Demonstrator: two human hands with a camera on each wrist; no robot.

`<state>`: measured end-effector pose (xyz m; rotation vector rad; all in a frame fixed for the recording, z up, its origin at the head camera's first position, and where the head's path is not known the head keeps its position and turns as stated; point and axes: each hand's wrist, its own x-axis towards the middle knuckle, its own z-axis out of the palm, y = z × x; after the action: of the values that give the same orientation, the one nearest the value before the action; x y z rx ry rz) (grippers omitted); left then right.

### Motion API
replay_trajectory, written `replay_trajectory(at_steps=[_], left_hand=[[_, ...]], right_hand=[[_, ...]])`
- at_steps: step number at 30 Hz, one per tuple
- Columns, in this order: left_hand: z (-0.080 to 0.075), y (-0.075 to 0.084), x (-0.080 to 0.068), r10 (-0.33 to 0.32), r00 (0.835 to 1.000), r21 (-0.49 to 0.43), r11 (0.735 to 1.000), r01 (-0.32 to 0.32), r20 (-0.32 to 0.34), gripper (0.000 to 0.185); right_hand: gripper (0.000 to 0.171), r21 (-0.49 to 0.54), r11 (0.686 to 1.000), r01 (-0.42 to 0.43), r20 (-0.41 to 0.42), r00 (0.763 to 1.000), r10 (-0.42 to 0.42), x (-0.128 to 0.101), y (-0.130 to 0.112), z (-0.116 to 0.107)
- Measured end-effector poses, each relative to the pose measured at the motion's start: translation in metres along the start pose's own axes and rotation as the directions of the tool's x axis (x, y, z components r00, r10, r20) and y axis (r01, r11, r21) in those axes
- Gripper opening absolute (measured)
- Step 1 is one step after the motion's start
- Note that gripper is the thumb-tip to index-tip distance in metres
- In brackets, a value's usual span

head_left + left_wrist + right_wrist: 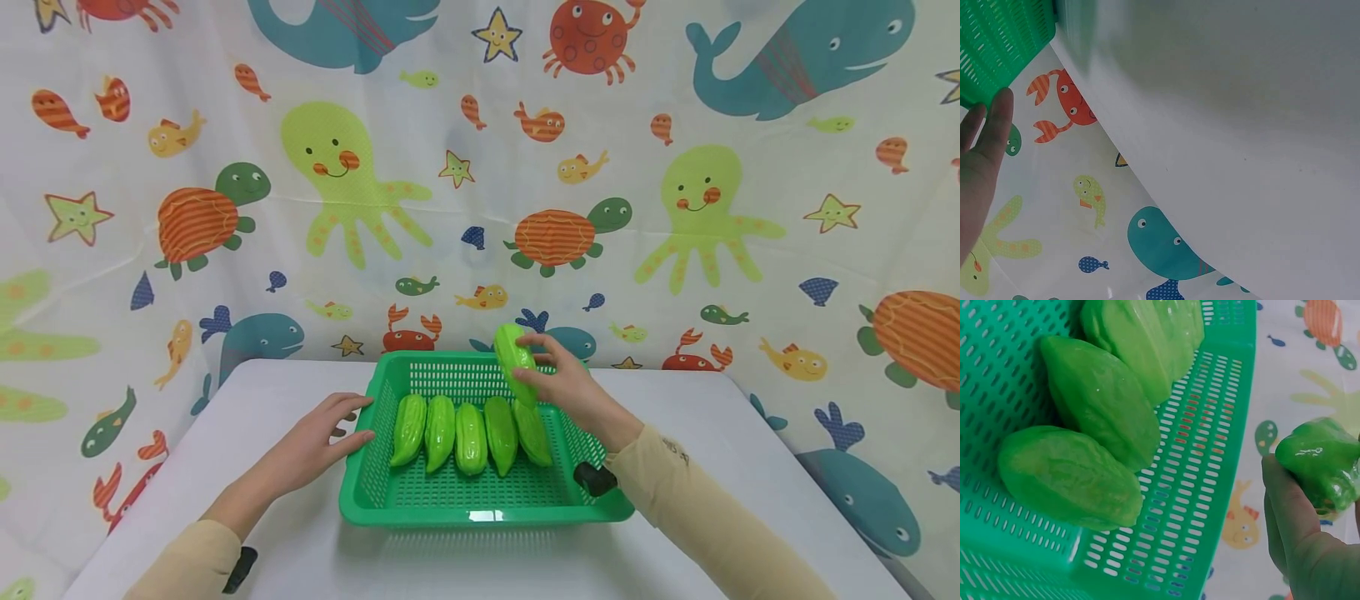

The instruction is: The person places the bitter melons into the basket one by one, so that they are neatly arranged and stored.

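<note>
My right hand (566, 379) pinches a glossy, ridged green bitter melon (513, 358) above the back right of the green plastic basket (480, 515). In the right wrist view the held bitter melon (1319, 462) sits between thumb and fingers, beyond the basket's rim. Several like it, among them one bitter melon (471, 442), lie side by side in a row inside the basket. At the basket's left side is my left hand (330, 437), its fingers loosely extended with the tips at the rim. The left wrist view shows those fingertips (1000, 106) against the basket's outer wall.
The basket stands on a white table (285, 533). Behind and around the table hangs a white curtain (420, 208) printed with sea animals. A dark strap (595, 479) is at the right wrist, just over the basket's right rim.
</note>
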<state>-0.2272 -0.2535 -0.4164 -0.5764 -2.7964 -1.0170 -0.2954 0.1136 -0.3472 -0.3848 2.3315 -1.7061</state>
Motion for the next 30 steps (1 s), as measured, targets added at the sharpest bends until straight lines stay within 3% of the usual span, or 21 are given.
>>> replay_trajectory(at_steps=[13,30], left_hand=[[0.0,0.0,0.0,-0.007,1.0,-0.001,1.0,0.007,0.005,0.058],[0.001,0.001,0.0,-0.011,1.0,-0.002,1.0,0.011,0.003,0.057]], right_hand=[[0.048,-0.067,0.998,-0.004,0.028,1.0,0.005,-0.004,0.001,0.007],[0.045,-0.07,0.998,-0.007,0.063,0.998,0.012,-0.009,0.003,0.02]])
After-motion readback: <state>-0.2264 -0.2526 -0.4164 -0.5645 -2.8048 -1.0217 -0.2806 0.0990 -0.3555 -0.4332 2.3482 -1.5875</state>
